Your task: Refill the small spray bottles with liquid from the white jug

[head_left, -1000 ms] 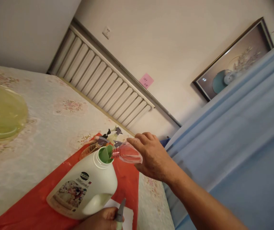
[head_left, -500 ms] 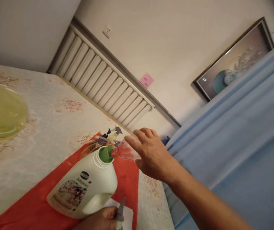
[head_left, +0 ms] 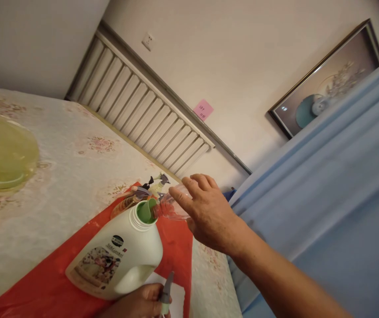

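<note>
My right hand point(head_left: 209, 214) grips a small clear bottle point(head_left: 172, 209) tipped sideways, its neck at the green-lined mouth of a big white detergent jug point(head_left: 123, 256). The jug stands on a red sheet point(head_left: 47, 287). At the bottom edge, my left hand point(head_left: 139, 302) sits by the jug's handle and holds a thin grey-green spray part point(head_left: 165, 293) between its fingers. Behind the jug's mouth lie several spray bottles with grey trigger heads point(head_left: 143, 194).
A pale floral tablecloth point(head_left: 77, 163) covers the table. A translucent yellow-green basin point(head_left: 0, 154) sits at the far left. A white slatted radiator cover point(head_left: 143, 110) runs along the wall, with a pink note point(head_left: 203, 109) and a framed picture point(head_left: 325, 84). Blue cloth point(head_left: 325, 198) fills the right.
My right hand has tipped the clear bottle's base higher, so the hand hides more of it. The jug and left hand have barely moved.
</note>
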Available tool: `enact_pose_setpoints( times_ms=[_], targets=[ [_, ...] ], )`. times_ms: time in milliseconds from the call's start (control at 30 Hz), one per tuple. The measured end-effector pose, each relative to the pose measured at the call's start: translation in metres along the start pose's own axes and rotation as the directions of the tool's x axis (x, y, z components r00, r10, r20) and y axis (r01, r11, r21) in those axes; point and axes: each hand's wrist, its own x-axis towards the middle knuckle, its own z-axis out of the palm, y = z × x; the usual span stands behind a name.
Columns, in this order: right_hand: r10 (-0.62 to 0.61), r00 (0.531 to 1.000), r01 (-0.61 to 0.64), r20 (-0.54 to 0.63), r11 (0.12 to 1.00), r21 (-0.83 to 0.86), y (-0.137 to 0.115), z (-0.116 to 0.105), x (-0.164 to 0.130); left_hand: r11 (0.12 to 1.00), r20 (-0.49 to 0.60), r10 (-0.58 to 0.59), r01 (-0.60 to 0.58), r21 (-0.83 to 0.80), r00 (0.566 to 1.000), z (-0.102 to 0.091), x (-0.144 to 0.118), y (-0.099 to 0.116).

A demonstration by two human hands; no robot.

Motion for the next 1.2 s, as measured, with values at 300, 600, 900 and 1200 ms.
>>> enact_pose_setpoints(
  times_ms=[300, 600, 900, 1200],
  targets=[
    [0.014, 1.000, -0.014, -0.024, 1.000, 0.014, -0.005, 0.006, -0.005, 1.000, 0.011, -0.005, 0.005, -0.009, 1.000, 0.003, -0.004, 0.004],
    [0.300, 0.952, -0.233, -0.064, 0.843, 0.485, -0.011, 0.055, -0.045, 1.000, -0.093, 0.013, -0.012, 0.012, 0.996, 0.013, -0.016, -0.005],
    [0.711, 0.663, -0.272, 0.233, -0.061, 0.960, -0.048, 0.156, -0.150, 0.983, -0.250, 0.009, 0.037, 0.182, 0.968, 0.035, -0.035, -0.012],
    [0.740, 0.501, -0.115, 0.449, -0.457, 0.882, -0.137, 0.210, -0.214, 0.892, -0.306, 0.321, -0.177, 0.417, 0.897, 0.108, -0.061, 0.061]
  ],
)
